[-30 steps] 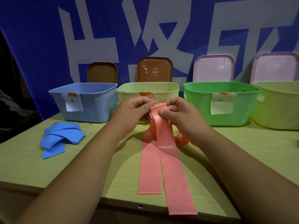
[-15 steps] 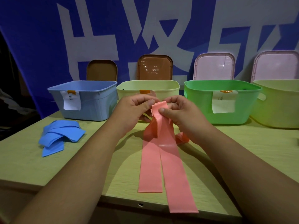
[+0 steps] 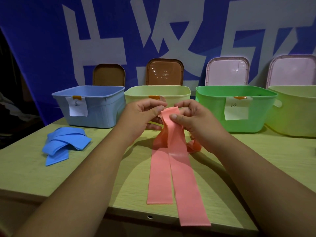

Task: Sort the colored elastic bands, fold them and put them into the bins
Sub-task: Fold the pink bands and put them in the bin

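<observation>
**While Both Hands Pinch the Pink Band: Fold Hazards and Legible Markings**

While the pink band [image 3: 177, 168] is held at its top bend, the left hand [image 3: 142, 115] and right hand [image 3: 193, 120] each grip it between thumb and curled fingers, just in front of the pale yellow bin [image 3: 171, 91]. Two tails run down onto the table [image 3: 102, 168]. The shorter tail ends on the tabletop; the longer one overhangs the near edge.

Hazards, as judged from this position:
- The unequal tails are likely to give a lopsided fold unless the ends are matched first.
- The overhanging tail may drag the band off the table if either pinch loosens.
- Smooth elastic tends to spring open, so a loose fold could unroll on the way to a bin.
- A second orange-pink piece [image 3: 194, 146] lies under the right wrist and could be caught up in the fold.
- The pile of blue bands [image 3: 65, 144] lies unsorted, well apart to the left.

Markings:
- The blue bin [image 3: 102, 106] carries a paper label [image 3: 77, 106] with one handwritten character, apparently "blue" in Chinese.
- The green bin [image 3: 256, 117] has a similar label [image 3: 236, 108], apparently "green".
- On the pale yellow bin only an orange tape tab [image 3: 154, 97] shows; the hands hide the rest.
- The banner [image 3: 153, 31] shows large white characters, cropped and unreadable.
</observation>
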The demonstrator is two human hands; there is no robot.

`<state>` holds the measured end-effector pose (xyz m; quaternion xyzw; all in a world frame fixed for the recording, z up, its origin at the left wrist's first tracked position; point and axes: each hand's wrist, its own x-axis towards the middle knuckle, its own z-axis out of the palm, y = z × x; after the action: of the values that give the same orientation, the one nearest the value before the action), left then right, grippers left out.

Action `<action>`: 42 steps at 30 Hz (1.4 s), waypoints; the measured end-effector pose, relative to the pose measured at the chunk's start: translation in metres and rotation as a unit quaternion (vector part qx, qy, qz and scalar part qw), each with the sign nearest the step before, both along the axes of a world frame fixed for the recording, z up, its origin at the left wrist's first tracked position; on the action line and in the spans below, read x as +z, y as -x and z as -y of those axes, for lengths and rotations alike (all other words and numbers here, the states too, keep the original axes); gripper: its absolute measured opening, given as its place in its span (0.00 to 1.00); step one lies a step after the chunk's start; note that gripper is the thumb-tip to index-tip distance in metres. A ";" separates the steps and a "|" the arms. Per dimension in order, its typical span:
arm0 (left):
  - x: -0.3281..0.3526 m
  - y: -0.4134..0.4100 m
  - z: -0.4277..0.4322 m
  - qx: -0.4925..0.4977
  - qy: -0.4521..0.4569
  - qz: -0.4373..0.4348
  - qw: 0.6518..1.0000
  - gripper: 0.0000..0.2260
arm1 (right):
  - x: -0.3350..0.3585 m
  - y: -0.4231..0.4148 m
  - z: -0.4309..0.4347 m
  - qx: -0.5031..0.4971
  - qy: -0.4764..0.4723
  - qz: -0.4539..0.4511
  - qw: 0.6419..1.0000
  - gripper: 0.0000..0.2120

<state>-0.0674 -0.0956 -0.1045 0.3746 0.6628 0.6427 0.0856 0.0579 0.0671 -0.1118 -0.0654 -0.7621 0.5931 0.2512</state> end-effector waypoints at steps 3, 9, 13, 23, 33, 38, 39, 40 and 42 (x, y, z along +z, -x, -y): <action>0.000 0.000 0.000 -0.003 -0.002 0.013 1.000 0.07 | 0.000 0.000 0.000 0.003 -0.003 -0.003 1.000 0.15; 0.000 -0.002 0.001 -0.019 0.003 0.007 1.000 0.07 | -0.001 0.001 -0.001 -0.008 -0.003 0.001 1.000 0.14; 0.001 -0.003 0.001 -0.017 0.010 0.002 1.000 0.08 | -0.002 0.002 0.000 -0.011 -0.002 0.005 1.000 0.14; 0.001 -0.003 0.001 -0.015 0.010 -0.003 1.000 0.09 | -0.003 0.002 0.000 -0.001 0.011 0.000 1.000 0.13; 0.001 -0.006 0.003 -0.016 0.013 -0.022 1.000 0.08 | -0.005 0.003 -0.001 -0.002 0.018 -0.002 1.000 0.13; -0.001 -0.008 0.004 -0.042 0.032 -0.085 0.995 0.14 | -0.006 0.004 -0.003 -0.013 0.019 -0.004 1.000 0.12; -0.001 -0.008 0.004 -0.044 0.038 -0.097 0.994 0.15 | -0.006 0.004 -0.002 -0.018 0.018 -0.005 1.000 0.12; -0.002 -0.008 0.003 -0.042 0.041 -0.106 0.993 0.16 | -0.006 0.004 -0.002 -0.021 0.017 -0.006 1.000 0.12; -0.002 -0.006 0.003 -0.031 0.035 -0.114 0.992 0.15 | -0.006 0.003 -0.001 -0.024 0.016 -0.006 1.000 0.12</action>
<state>-0.0613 -0.0984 -0.1067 0.4628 0.6784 0.5690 0.0429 0.0546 0.0684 -0.1177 -0.0834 -0.7494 0.5992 0.2689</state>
